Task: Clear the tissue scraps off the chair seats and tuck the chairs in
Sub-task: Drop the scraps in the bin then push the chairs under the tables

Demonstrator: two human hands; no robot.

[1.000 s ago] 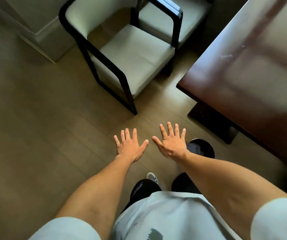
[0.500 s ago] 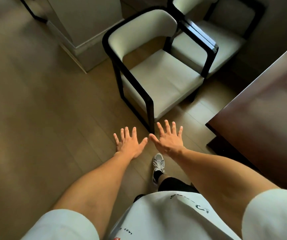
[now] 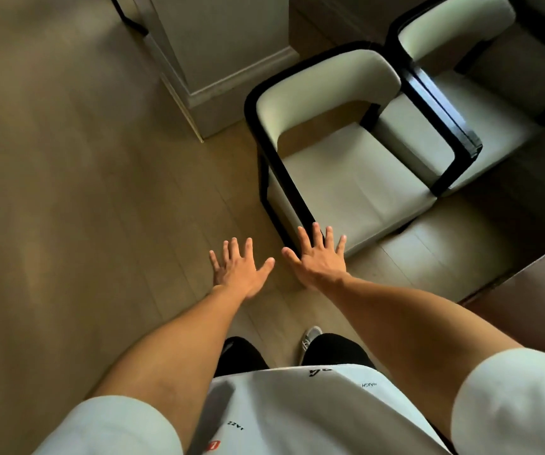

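Observation:
Two cream-cushioned chairs with black frames stand side by side. The nearer chair (image 3: 353, 185) is just ahead of my hands, its seat bare with no scrap showing on it. The second chair (image 3: 481, 103) sits behind it at the upper right, its seat partly hidden by the armrests. My left hand (image 3: 240, 269) is stretched out flat over the floor, fingers spread, holding nothing. My right hand (image 3: 320, 257) is also spread flat, its fingertips in front of the near chair's front left leg; contact cannot be told.
A dark wooden table corner (image 3: 540, 290) juts in at the right edge. A pale square pillar with a skirting board (image 3: 228, 77) stands behind the chairs on the left. Wooden floor (image 3: 84, 208) spreads to the left. My feet are below my hands.
The view has swung left and come closer to the chairs; the table has slid out to the right edge. Both hands stay spread and empty, now reaching up to the near chair.

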